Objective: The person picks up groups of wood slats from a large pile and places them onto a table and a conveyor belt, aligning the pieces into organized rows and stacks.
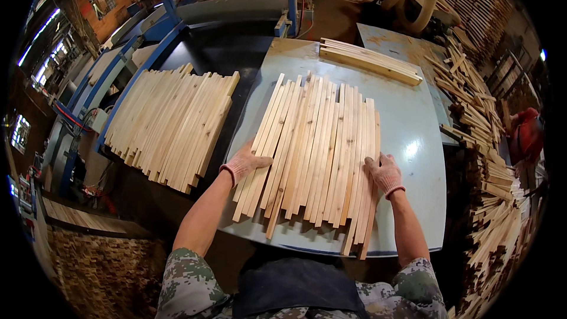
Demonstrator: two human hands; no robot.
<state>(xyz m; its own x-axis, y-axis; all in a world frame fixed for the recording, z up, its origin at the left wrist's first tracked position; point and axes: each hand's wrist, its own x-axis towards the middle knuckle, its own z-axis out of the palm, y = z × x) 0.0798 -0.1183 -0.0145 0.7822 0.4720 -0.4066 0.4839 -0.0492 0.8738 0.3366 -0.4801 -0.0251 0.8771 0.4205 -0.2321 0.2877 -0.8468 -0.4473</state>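
A fan of pale wooden slats (pixel 313 147) lies flat on a light grey metal table (pixel 413 159), the sticks running near to far and spreading a little at the near end, where several overhang the table's near edge. The left hand (pixel 245 164), in a knit work glove, lies open and flat against the left flank of the fan, fingers resting on the outer slats rather than closed around any. The right hand (pixel 385 172), gloved the same way, presses open-palmed on the right flank, touching the outermost sticks. Neither hand grasps anything; both bear inward on the bundle from its two sides.

The step in hand looks like gathering the loose slats into a tight, even pack. The next move, as I judge it, calls for squeezing both flanks together while keeping the sticks flat, then squaring the ragged near ends, since the uneven ones could slip off the edge.

To the left, apart from the table, a second layer of slats (pixel 171 124) rests on a dark machine bed with a blue frame (pixel 171 29). At the far end of the table a short stack of slats (pixel 369 60) lies crosswise. Heaps of offcut sticks (pixel 478 142) crowd the right side, well apart from the hands.
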